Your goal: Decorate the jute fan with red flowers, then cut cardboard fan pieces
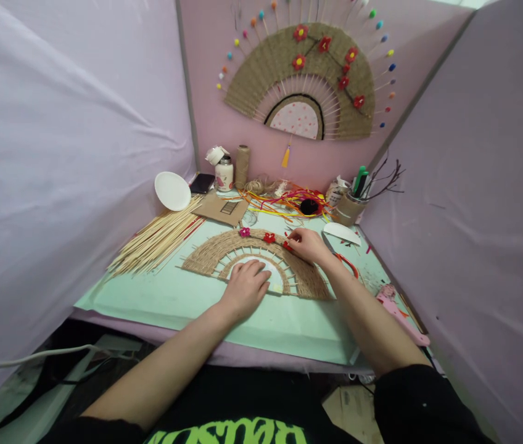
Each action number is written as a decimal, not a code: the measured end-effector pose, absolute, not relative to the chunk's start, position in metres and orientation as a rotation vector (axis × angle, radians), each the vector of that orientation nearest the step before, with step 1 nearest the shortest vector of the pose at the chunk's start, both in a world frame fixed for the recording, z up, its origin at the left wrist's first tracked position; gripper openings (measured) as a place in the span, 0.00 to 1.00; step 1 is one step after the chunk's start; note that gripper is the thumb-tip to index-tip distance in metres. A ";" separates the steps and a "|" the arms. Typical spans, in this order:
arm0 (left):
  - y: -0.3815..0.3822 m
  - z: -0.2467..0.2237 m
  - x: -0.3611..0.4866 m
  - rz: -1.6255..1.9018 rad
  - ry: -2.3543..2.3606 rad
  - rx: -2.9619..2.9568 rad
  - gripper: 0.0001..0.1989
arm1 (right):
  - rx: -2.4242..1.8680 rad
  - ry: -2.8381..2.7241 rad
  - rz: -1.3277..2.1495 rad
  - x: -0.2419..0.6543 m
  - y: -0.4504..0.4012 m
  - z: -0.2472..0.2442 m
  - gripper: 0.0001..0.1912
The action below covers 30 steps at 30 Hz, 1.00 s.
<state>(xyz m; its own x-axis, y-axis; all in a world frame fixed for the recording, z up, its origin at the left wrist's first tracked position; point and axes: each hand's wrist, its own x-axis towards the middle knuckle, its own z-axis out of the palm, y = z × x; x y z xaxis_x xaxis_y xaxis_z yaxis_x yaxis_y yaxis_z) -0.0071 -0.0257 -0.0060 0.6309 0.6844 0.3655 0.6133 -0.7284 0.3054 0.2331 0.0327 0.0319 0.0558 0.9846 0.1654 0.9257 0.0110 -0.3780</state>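
A fan-shaped panel of woven twine over sticks (pixel 215 250) lies on the pale green table cover. Flat on its white half-round centre rests my left hand (pixel 248 285), fingers spread. At the upper right of the weave, my right hand (pixel 306 245) has its fingers pinched together at a small red flower (pixel 288 245). How firmly the fingers hold that flower is hard to see. Along the upper arc sit a magenta flower (pixel 244 232) and another red flower (pixel 269 237), with a dark twig between them.
Thin sticks (pixel 157 237) lie left beside cardboard (pixel 222 209) and a white plate (pixel 172 190). Colourful pipe cleaners (pixel 284 200) and a pen cup (pixel 349 206) stand behind. Red-handled scissors (pixel 347 264) and a pink glue gun (pixel 403 317) are right. A finished fan (pixel 255 77) hangs on the wall.
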 end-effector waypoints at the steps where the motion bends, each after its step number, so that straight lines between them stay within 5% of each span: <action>1: -0.026 -0.006 -0.007 0.700 1.082 2.697 0.12 | -1.952 -1.896 0.193 0.237 0.033 0.032 0.09; 17: -0.026 -0.005 -0.007 0.712 1.080 2.703 0.12 | -1.863 -2.067 0.426 0.256 0.057 0.010 0.19; 30: -0.026 -0.005 -0.007 0.707 1.082 2.695 0.12 | -1.860 -2.103 0.468 0.255 0.054 0.011 0.13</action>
